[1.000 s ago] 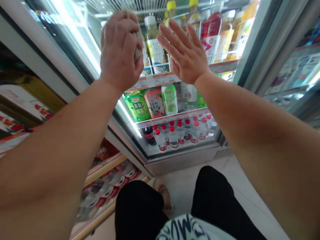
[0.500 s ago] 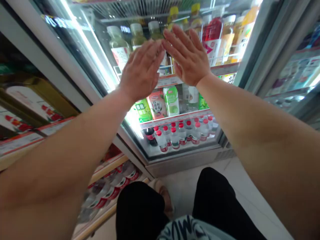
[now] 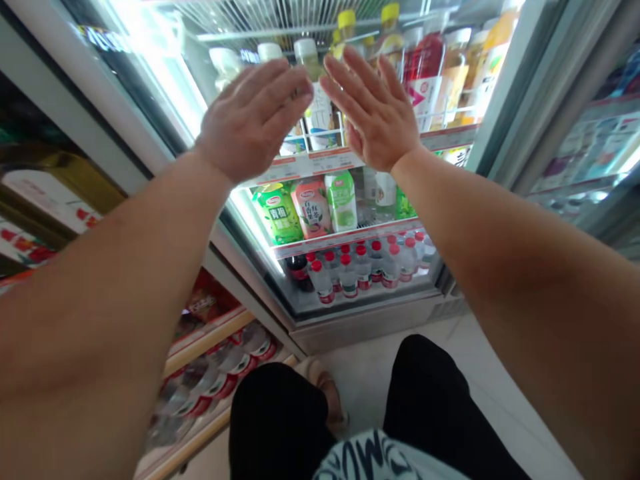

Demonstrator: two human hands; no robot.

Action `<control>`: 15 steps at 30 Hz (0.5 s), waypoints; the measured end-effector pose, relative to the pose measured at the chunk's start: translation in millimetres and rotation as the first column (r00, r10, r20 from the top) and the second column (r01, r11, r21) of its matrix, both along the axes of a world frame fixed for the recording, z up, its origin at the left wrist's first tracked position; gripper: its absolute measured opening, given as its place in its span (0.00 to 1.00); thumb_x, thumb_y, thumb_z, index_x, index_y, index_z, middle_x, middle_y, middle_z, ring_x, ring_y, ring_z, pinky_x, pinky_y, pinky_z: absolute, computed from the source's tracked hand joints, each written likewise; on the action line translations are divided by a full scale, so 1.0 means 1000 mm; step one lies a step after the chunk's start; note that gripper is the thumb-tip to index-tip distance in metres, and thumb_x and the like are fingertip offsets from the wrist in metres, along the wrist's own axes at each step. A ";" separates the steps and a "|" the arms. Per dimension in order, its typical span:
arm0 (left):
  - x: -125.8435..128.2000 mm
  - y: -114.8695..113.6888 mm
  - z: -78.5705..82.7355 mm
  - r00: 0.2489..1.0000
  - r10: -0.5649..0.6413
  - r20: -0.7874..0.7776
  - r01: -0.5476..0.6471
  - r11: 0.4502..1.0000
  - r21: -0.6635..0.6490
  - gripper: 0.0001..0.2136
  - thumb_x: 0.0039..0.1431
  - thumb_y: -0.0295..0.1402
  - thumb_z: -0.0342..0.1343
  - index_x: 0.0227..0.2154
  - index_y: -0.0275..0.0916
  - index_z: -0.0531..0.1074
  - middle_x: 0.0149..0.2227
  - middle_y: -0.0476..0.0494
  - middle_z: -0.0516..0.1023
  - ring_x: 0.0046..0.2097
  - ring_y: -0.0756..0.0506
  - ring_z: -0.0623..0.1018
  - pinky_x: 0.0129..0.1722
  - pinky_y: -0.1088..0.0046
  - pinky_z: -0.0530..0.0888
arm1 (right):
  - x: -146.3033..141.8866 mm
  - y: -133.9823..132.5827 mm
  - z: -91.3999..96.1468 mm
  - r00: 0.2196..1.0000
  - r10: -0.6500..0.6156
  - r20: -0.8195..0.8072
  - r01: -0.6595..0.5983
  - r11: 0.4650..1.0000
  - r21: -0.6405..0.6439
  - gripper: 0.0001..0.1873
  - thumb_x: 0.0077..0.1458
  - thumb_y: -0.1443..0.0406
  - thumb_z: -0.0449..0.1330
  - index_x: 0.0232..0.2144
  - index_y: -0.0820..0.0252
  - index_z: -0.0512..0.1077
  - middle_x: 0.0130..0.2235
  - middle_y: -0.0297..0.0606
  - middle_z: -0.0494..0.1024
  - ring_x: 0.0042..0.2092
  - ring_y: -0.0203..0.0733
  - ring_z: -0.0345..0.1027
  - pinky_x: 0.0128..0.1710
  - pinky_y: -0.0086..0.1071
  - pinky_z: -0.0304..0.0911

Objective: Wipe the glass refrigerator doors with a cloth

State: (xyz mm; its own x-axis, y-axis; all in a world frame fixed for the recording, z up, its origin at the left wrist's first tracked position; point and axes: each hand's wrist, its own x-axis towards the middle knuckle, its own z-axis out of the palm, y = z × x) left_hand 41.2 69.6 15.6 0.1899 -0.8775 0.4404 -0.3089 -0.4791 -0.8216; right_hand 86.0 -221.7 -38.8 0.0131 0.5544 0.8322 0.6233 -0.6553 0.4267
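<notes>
Both hands are raised in front of a lit drinks fridge, with nothing in either. My left hand (image 3: 253, 120) is stretched out flat, its fingers pointing right across white-capped bottles (image 3: 317, 93) on the upper shelf. My right hand (image 3: 375, 110) has straight, slightly spread fingers that point up and left. A small gap lies between the two sets of fingertips. Just right of my right hand stands a bottle of red drink (image 3: 425, 73). Yellow-capped bottles (image 3: 391, 37) show behind its fingertips. Part of the upper row is hidden by my hands.
On the middle shelf are a green carton (image 3: 280, 217), a pink carton (image 3: 313, 210) and a green-and-white bottle (image 3: 342, 200). Red-capped water bottles (image 3: 350, 273) fill the bottom. A side rack (image 3: 205, 340) stands at left, a metal door frame (image 3: 545, 100) at right.
My left hand has moved left, away from my right hand, so a gap has opened between the fingertips. My right hand has hardly moved.
</notes>
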 end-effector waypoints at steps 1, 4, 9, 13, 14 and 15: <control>-0.001 0.004 0.006 0.999 0.021 0.027 -0.020 0.999 -0.025 0.27 0.78 0.36 0.38 0.74 0.49 0.40 0.75 0.50 0.42 0.75 0.42 0.44 0.72 0.52 0.55 | 0.000 0.000 0.000 1.000 -0.003 0.011 0.003 1.000 -0.005 0.35 0.66 0.63 0.41 0.73 0.43 0.45 0.73 0.25 0.48 0.75 0.43 0.40 0.75 0.50 0.37; 0.000 0.006 0.011 0.978 0.068 0.196 -0.006 0.953 -0.302 0.25 0.78 0.34 0.30 0.74 0.45 0.42 0.75 0.52 0.40 0.75 0.45 0.42 0.74 0.57 0.50 | -0.002 0.000 0.000 0.998 -0.014 0.060 0.015 1.000 -0.017 0.34 0.66 0.64 0.40 0.73 0.54 0.49 0.73 0.32 0.51 0.74 0.49 0.44 0.73 0.57 0.44; -0.002 -0.001 -0.005 0.990 -0.023 0.136 0.047 0.983 -0.179 0.26 0.77 0.34 0.34 0.74 0.44 0.41 0.76 0.48 0.39 0.75 0.45 0.38 0.74 0.56 0.50 | -0.001 0.001 0.000 0.999 0.032 0.017 -0.032 0.999 0.006 0.35 0.64 0.64 0.41 0.73 0.46 0.48 0.72 0.26 0.50 0.74 0.45 0.43 0.74 0.53 0.41; -0.009 0.006 0.013 0.995 0.058 0.079 -0.054 0.997 -0.053 0.25 0.78 0.34 0.37 0.74 0.46 0.43 0.75 0.46 0.43 0.75 0.42 0.45 0.71 0.51 0.57 | 0.001 0.000 0.000 0.997 0.068 -0.046 -0.067 0.997 0.023 0.38 0.61 0.63 0.45 0.72 0.40 0.48 0.72 0.23 0.48 0.74 0.44 0.40 0.75 0.50 0.34; -0.010 0.007 0.018 0.985 0.066 0.161 -0.048 0.992 -0.114 0.24 0.78 0.33 0.33 0.74 0.41 0.42 0.75 0.44 0.43 0.75 0.43 0.42 0.72 0.54 0.54 | 0.001 0.000 0.000 0.996 0.066 -0.053 -0.065 0.998 0.024 0.37 0.62 0.63 0.45 0.72 0.40 0.49 0.72 0.23 0.48 0.74 0.44 0.41 0.76 0.49 0.34; -0.009 0.007 0.020 0.967 0.075 0.246 -0.031 0.984 -0.176 0.24 0.78 0.31 0.28 0.73 0.35 0.41 0.75 0.41 0.42 0.75 0.45 0.37 0.73 0.56 0.50 | 0.000 0.000 0.000 0.997 0.058 -0.051 -0.056 0.998 0.023 0.37 0.62 0.63 0.45 0.72 0.42 0.49 0.72 0.24 0.49 0.74 0.44 0.41 0.76 0.49 0.34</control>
State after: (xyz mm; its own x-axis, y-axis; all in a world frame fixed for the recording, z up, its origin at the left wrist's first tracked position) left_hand 31.8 76.9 35.4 0.0989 -0.7779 0.6205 -0.0743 -0.6276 -0.7750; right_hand 85.7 -221.5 -38.4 0.0251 0.5374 0.8430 0.6807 -0.6267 0.3793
